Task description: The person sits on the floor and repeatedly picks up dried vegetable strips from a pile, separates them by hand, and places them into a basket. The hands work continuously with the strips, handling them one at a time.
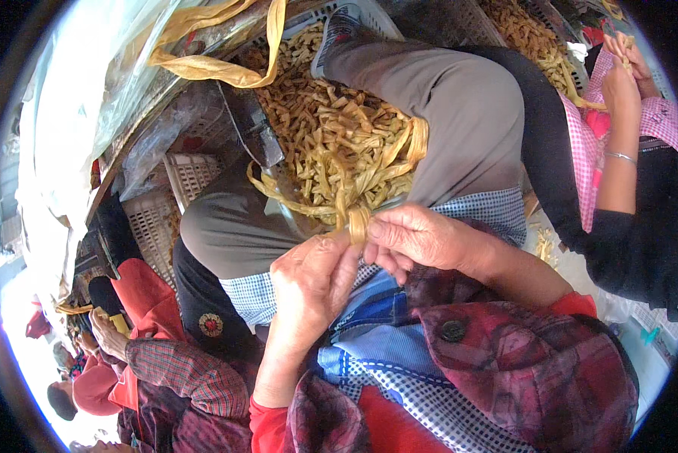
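Between my hands, above my lap, is a yellow-brown pliable strip (359,225) wound into a small loop. My left hand (316,277) pinches the loop's left side between thumb and fingers. From the right, my right hand (418,238) grips the same strip with thumb and forefinger, its other fingers curled below. Loose lengths of strip trail from the loop toward my knees, one reaching across to my right thigh. Just beyond my hands lies a heap of short knotted pieces of the same material (339,136), between my legs. The strip's exact material is hard to tell.
Long strips (220,71) hang over a plastic-covered edge (118,102) at upper left. White plastic crates (149,226) stand beside my left knee. At right, a co-worker's hands (625,62) hold a strip near another heap (526,39). Another person's hand (108,334) is at lower left.
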The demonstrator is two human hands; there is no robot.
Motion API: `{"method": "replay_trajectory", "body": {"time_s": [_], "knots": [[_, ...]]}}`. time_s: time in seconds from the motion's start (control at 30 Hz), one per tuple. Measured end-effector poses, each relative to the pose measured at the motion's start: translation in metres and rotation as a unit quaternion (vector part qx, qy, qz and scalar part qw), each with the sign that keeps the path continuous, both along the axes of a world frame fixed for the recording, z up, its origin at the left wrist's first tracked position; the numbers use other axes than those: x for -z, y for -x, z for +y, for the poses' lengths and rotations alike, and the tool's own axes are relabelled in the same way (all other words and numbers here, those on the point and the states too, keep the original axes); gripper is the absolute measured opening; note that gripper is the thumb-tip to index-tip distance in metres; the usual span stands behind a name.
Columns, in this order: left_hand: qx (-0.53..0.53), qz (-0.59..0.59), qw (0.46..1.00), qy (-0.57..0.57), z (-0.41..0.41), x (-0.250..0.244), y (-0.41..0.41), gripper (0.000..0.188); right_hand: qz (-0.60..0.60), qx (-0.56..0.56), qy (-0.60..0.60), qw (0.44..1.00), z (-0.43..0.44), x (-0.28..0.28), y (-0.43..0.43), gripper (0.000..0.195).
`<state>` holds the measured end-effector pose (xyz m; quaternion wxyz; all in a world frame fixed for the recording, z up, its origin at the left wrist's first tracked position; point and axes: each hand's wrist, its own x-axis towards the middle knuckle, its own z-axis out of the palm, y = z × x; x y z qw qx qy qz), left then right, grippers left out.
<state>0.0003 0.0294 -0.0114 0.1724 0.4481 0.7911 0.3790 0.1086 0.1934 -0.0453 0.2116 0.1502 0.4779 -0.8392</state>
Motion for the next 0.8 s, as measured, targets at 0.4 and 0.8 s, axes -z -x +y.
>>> {"method": "replay_trajectory", "body": {"time_s": [0.4, 0.8], "knots": [[-0.081, -0.300, 0.949, 0.059, -0.042, 0.009, 0.008, 0.027, 0.032, 0.178, 0.054, 0.982, -0.002, -0.010, -0.013, 0.031], [-0.072, -0.436, 0.894, 0.070, -0.028, -0.032, -0.010, 0.030, 0.415, -0.168, -0.658, 0.606, -0.002, -0.063, 0.014, 0.032]]}}
